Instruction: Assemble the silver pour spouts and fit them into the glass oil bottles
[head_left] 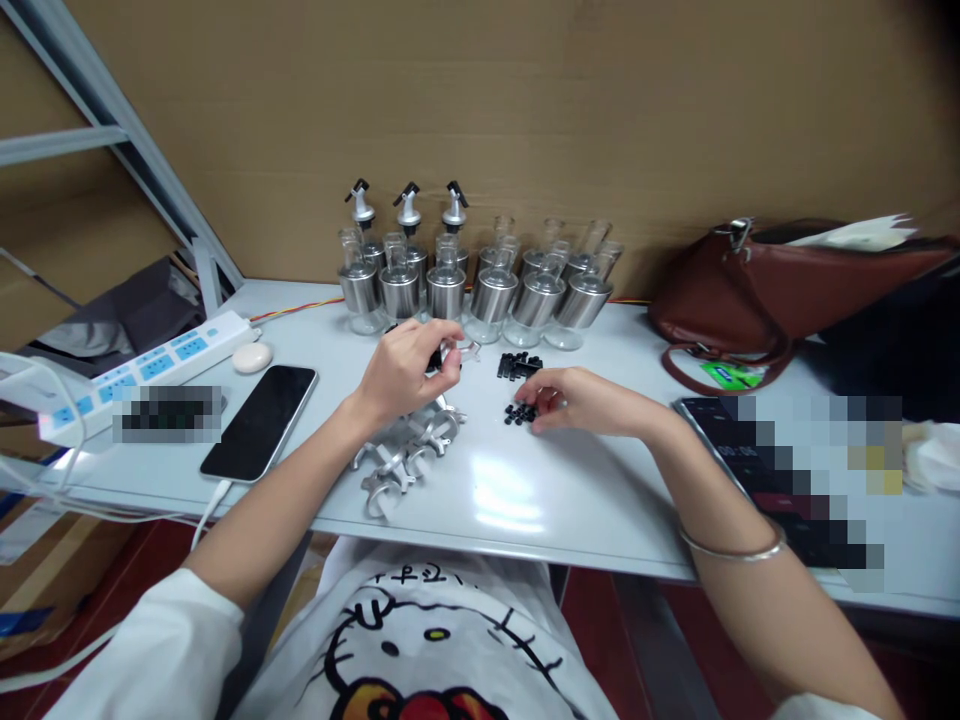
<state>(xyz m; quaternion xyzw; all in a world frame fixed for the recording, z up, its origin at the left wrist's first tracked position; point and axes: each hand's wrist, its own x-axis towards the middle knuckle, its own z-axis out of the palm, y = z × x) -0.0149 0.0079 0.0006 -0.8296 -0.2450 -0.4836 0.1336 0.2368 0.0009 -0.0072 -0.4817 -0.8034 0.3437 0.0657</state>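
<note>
My left hand (409,372) is closed in a pinch around a silver pourer part (470,350), which pokes out past the fingertips. Just below that hand lies a loose heap of similar silver pourer parts (397,460). At the middle of the table, my right hand (561,398) reaches down to a cluster of small round black pieces (517,413), its thumb and fingers curved but apart. Behind its fingers is a group of black rod-like pieces (517,364). More dark pieces lie partly hidden behind my left hand.
Glass bottles with steel sleeves (493,292) stand in rows at the back; three carry pourer tops (409,208). To the left are a phone (260,422), a white round case (252,357) and a power strip (150,365). A brown bag (720,300) and a tablet-like screen (750,450) lie right.
</note>
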